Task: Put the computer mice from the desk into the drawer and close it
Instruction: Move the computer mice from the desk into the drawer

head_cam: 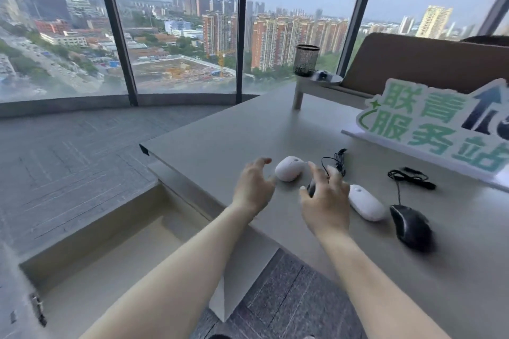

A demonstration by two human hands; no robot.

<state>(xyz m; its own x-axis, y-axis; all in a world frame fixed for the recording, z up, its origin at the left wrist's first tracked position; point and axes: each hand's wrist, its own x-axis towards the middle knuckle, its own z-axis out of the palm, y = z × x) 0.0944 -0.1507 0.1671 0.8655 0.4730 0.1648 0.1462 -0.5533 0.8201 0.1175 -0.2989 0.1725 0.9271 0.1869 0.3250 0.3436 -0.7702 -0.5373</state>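
Note:
Four mice lie on the grey desk (248, 129). A round white mouse (289, 168) sits just right of my left hand (253, 187), whose fingers are spread and hold nothing. My right hand (326, 201) hovers with fingers apart over a small black wired mouse (311, 188), which is mostly hidden; its coiled cable (337, 161) shows beyond the fingertips. To the right lie a long white mouse (366, 202) and a larger black wired mouse (410, 226) with its cable (410, 177). The drawer (91, 231) stands open at lower left, below the desk edge.
A white sign with green characters (429, 121) stands along the desk's right side. A mesh pen cup (306, 60) sits on a small riser (316, 82) at the back. Beyond the desk are carpet and floor-to-ceiling windows.

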